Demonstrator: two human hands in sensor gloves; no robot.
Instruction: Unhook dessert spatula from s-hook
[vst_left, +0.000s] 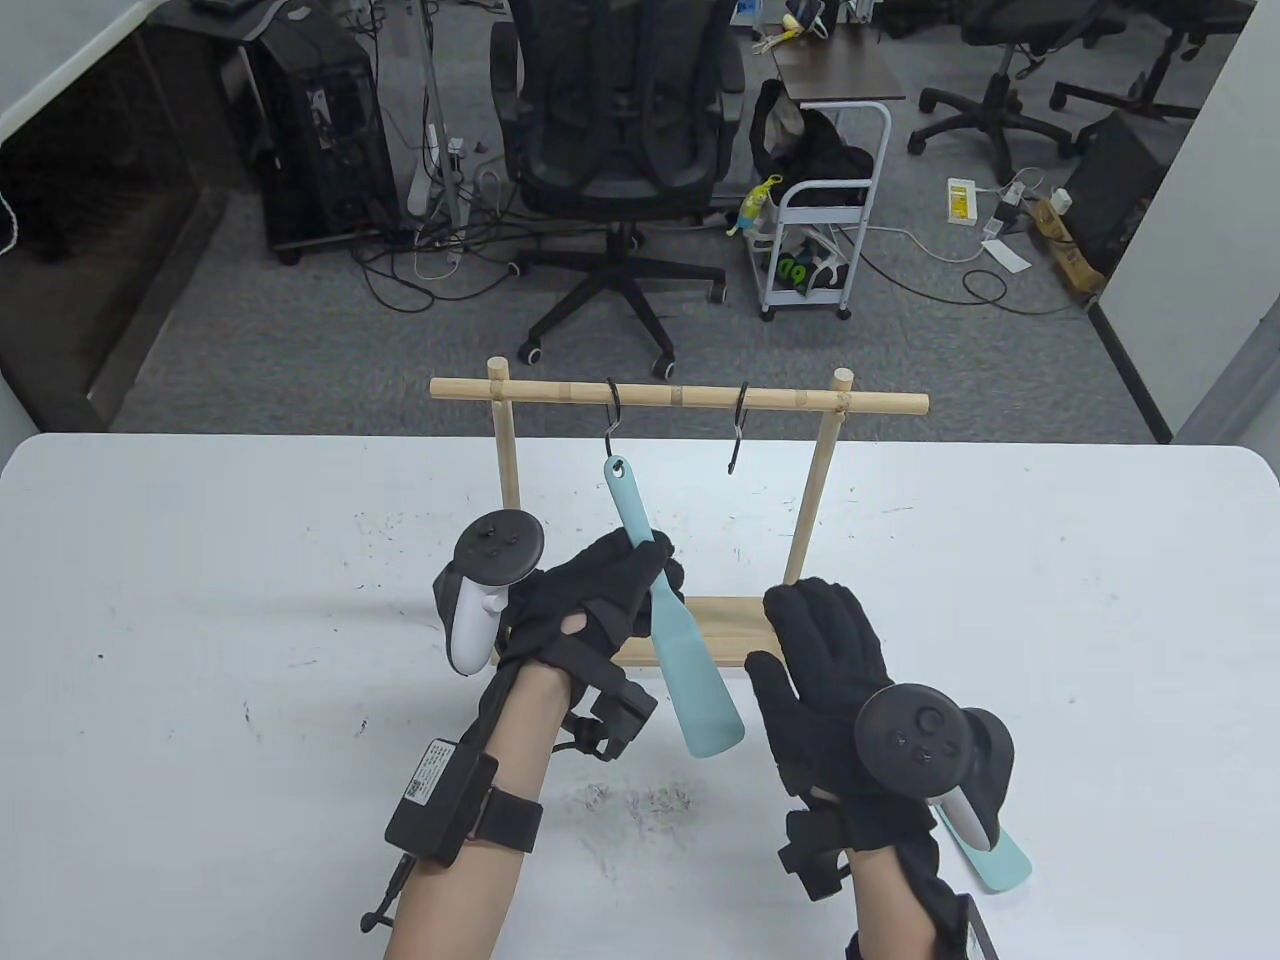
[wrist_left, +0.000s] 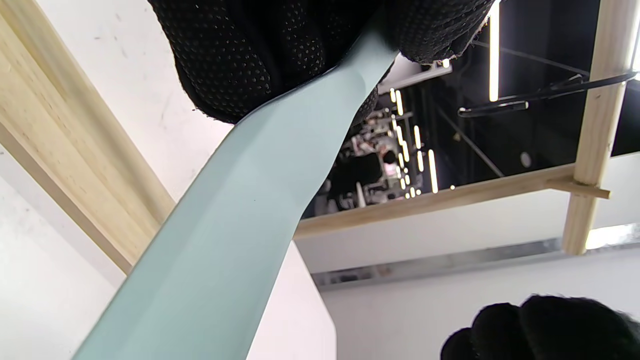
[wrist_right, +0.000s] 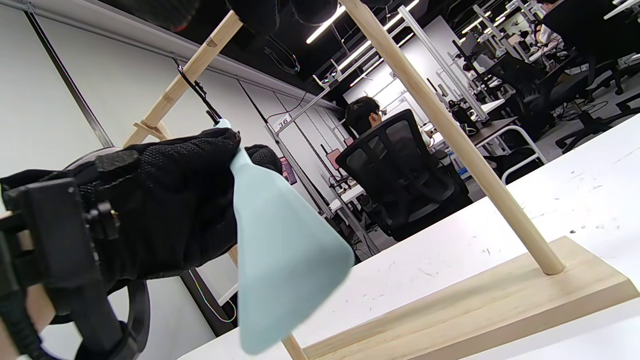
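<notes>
At the 5 o'clock edge of the table view, a second pale teal spatula (vst_left: 1000, 862) lies flat on the white table (vst_left: 200, 620), partly hidden under the right wrist. The right hand (vst_left: 825, 665), in a black knit glove with a round dark tracker strapped to its back, rests open with fingers spread, holding nothing, just beside the rack's base.

At 7 o'clock, the left hand (vst_left: 600, 600), in a matching dotted-grip glove, is closed around the neck of the dessert spatula (vst_left: 690, 680). The spatula is smooth, matte, pale teal, with a slim handle that widens into a flat, rounded-corner blade. The blade hangs toward the viewer, tilted off vertical, above the table. In the left wrist view the blade (wrist_left: 225, 240) fills the frame, emerging from under the gloved fingers (wrist_left: 250, 55).

The handle's top end has a hole, and it sits at the lower curl of a thin black wire s-hook (vst_left: 612, 418); whether it is threaded on cannot be told for sure. Toward 12 o'clock, that hook hangs from the round crossbar of a light wooden rack (vst_left: 680, 397), which has two upright dowels set in a flat plank base. A second s-hook (vst_left: 738, 430) to the right hangs bare.

Beyond the table stands a black mesh office chair (vst_left: 620, 130) on grey carpet.
</notes>
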